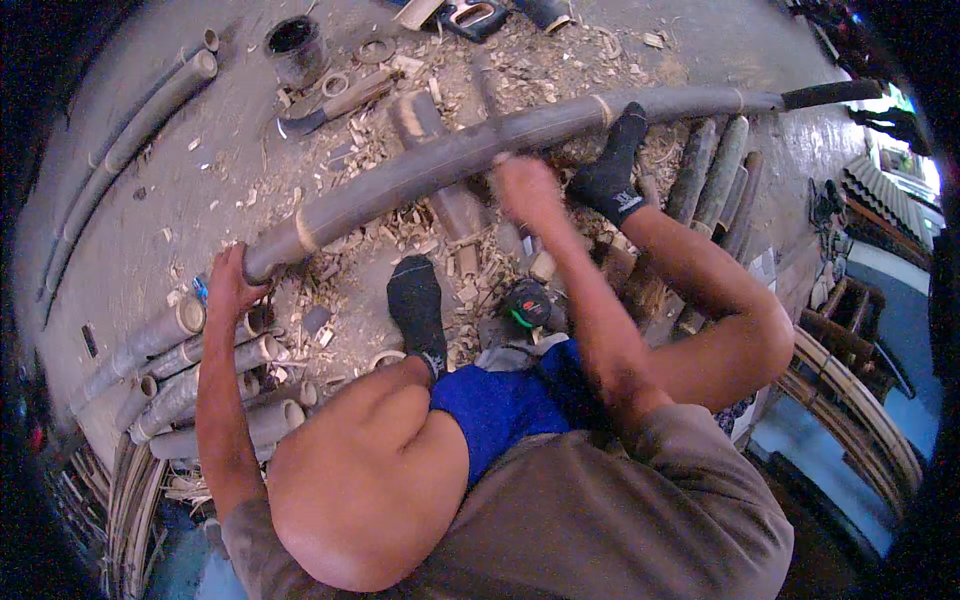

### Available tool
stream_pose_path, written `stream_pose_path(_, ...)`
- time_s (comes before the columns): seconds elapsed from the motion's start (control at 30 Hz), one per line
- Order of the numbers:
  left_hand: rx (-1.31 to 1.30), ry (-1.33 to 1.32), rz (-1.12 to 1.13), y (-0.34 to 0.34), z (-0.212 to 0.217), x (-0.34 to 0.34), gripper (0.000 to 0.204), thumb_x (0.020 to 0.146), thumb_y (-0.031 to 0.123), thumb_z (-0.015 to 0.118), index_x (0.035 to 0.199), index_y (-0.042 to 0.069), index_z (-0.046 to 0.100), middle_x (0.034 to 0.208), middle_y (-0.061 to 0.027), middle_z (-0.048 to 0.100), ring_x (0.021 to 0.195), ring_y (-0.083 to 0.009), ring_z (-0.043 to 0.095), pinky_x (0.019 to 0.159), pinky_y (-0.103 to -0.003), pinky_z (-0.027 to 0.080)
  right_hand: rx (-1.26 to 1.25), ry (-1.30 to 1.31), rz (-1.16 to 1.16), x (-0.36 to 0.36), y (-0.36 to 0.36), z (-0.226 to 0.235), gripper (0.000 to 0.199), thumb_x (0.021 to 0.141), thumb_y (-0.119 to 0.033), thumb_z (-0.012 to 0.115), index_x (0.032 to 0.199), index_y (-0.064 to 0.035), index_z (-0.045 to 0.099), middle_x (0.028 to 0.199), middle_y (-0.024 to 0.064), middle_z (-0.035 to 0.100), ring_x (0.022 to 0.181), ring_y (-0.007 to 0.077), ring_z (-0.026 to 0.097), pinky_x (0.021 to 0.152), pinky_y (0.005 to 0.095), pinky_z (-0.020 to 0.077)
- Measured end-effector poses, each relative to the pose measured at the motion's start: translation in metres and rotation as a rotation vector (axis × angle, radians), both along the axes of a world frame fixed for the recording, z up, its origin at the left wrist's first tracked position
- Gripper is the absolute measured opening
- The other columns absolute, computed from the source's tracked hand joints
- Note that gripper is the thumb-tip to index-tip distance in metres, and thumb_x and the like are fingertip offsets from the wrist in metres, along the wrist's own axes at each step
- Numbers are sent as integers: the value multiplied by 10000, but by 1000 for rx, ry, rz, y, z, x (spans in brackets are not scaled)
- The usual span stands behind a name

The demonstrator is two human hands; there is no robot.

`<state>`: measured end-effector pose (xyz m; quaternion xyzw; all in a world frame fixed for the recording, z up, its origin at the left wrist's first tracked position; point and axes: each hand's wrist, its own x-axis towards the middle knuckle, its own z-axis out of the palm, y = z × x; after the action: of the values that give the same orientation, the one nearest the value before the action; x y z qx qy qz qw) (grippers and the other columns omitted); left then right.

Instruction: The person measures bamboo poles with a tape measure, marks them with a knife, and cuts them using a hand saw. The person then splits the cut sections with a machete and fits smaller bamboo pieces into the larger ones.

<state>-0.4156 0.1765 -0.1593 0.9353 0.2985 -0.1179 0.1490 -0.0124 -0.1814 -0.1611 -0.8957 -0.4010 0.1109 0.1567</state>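
a long grey bamboo pole (480, 150) dominates the scene, lying across the concrete floor (150, 230) with its long axis running from the lower left up to the upper right, its far dark tip reaching toward the right edge. the person sits over it with knees bent, both feet in black socks: one foot (417, 305) planted on the floor just below the pole's middle, the other foot (615, 165) pressed against the pole farther right. the left hand (232, 283) sits at the pole's near cut end, its grip closed around that end, so this hand is the one at the low, left extremity of the axis. the right hand (527, 190) is blurred, touching or just beside the pole near its middle, between the two feet; whether its grip is closed on anything cannot be told. a stack of shorter cut bamboo tubes (180, 370) lies to the left beneath the left forearm, and more tubes (715, 175) lie beyond the right knee. pale wood shavings (400, 215) litter the floor under and around the pole. a curved chopping knife (335, 105) lies above the pole, well apart from both hands, near a small dark pot (295, 45).
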Motion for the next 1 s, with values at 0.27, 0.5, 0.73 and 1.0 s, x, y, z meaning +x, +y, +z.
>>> stream_pose_path(0.27,-36,-19,24,-7,-3,-5,853,610,229,886,1340,-9,513,1262,-234,591,1193,-419,544,1035,-465,464,131,374,-272,50,-49,0,589,1016,-451,477,740,29,678,654,228,648,650,421,655,624,537,504)
stream_pose_path(0.5,-15,69,75,-10,6,-10,923,608,353,900,1368,18,498,1290,-228,576,1207,-420,538,1044,-465,460,210,323,-14,20,-32,-14,502,1034,-364,455,801,41,640,704,226,649,638,406,636,636,487,505)
stream_pose_path(0.73,91,-144,-159,-92,39,133,1068,619,496,887,1500,126,409,1432,-201,494,1306,-416,482,1096,-517,402,317,520,-591,122,-106,-8,512,1019,-426,485,861,23,674,682,163,653,628,332,649,658,479,526)
stream_pose_path(1.0,112,-130,-153,-157,10,245,933,668,491,855,1450,172,460,1251,-148,610,1169,-360,598,976,-495,484,337,483,-499,51,-134,87,514,1041,-445,494,911,14,685,663,68,600,588,159,594,547,314,477)
